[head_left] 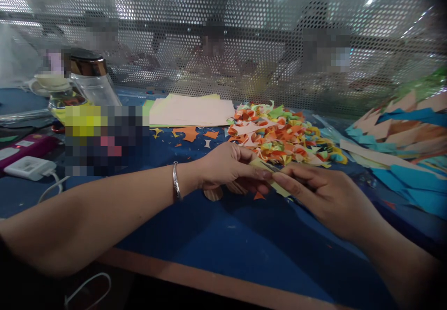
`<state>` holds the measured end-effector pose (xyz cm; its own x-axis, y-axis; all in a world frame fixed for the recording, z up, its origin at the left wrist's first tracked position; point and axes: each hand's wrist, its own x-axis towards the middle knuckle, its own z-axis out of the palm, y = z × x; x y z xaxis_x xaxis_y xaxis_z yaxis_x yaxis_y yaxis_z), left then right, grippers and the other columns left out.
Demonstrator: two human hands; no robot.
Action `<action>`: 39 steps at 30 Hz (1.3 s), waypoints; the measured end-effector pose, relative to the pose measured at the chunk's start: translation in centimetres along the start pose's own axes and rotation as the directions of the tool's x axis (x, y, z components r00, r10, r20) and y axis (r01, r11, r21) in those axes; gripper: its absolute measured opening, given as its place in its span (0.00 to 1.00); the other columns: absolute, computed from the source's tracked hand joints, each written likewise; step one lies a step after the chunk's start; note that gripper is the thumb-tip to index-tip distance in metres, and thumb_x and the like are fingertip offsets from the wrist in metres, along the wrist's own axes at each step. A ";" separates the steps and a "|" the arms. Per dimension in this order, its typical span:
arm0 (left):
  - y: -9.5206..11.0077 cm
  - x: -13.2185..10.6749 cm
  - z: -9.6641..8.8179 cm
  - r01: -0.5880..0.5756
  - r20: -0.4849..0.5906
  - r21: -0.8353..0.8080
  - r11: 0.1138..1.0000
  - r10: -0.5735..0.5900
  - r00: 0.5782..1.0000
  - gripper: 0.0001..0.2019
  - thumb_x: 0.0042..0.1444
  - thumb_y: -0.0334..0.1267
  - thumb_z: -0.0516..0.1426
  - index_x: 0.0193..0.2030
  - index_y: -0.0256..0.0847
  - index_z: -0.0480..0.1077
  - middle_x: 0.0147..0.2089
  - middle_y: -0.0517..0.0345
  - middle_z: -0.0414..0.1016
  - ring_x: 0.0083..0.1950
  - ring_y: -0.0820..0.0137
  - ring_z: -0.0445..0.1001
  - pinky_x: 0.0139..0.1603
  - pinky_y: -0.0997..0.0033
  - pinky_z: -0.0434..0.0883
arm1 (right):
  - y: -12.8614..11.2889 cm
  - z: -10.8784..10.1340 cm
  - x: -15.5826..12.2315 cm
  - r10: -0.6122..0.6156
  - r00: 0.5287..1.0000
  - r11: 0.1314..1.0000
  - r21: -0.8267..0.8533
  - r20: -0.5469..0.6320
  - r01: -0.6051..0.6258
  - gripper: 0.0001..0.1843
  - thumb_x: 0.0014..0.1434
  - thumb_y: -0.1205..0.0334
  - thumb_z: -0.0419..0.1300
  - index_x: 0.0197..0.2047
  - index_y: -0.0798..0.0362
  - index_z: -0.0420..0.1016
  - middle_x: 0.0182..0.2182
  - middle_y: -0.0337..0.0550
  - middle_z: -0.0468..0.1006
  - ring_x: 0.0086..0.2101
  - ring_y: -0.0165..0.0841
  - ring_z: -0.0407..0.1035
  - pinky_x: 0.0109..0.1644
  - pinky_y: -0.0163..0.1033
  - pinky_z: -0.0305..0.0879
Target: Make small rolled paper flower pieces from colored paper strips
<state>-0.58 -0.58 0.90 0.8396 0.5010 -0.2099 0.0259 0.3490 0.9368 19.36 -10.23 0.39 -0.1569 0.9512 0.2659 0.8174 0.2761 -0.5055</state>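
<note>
My left hand [230, 168], with a silver bracelet at its wrist, pinches a small piece of pale yellow paper [259, 165] above the table. My right hand [316, 189] meets it from the right, its fingers closed around a slim dark pointed tool [271, 167]. The tool's tip lies against the yellow paper; its exact kind is hidden by the fingers. Under the left hand lie round brownish striped pieces [213, 193], partly covered. Close below the fingertips is an orange paper scrap [259, 196].
A heap of colourful cut paper pieces [279, 135] lies behind my hands, beside stacked paper sheets [192, 110]. Folded blue and peach papers [405, 147] stand at right. On the left are a bottle [94, 82], a white charger [30, 167] and its cable. A perforated metal screen [237, 58] closes the back.
</note>
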 end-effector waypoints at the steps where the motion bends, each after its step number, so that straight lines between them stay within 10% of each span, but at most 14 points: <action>1: 0.0 0.0 0.0 0.006 0.002 0.003 1.000 -0.006 1.000 0.13 0.44 0.37 0.75 0.30 0.34 0.77 0.26 0.59 0.81 0.25 0.79 0.77 0.28 0.81 0.70 | 0.0 0.0 0.0 0.000 1.000 1.000 -0.003 0.000 0.000 0.31 0.69 0.34 0.50 0.27 0.49 0.73 0.21 0.38 0.71 0.23 0.30 0.64 0.25 0.36 0.57; 39: 0.9 -0.2 -0.8 -0.006 0.046 0.440 0.898 -0.016 0.999 0.06 0.55 0.39 0.65 0.33 0.39 0.77 0.27 0.60 0.80 0.28 0.75 0.78 0.32 0.78 0.72 | -0.3 0.0 0.0 -0.021 0.999 1.000 -0.009 -0.044 0.021 0.30 0.70 0.35 0.51 0.27 0.49 0.72 0.20 0.37 0.69 0.22 0.30 0.63 0.25 0.36 0.58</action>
<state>-1.13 0.28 1.57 0.8634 0.4579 -0.2120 0.2573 -0.0383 0.9656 19.15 -10.36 0.55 -0.1495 0.9382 0.3121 0.8190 0.2943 -0.4925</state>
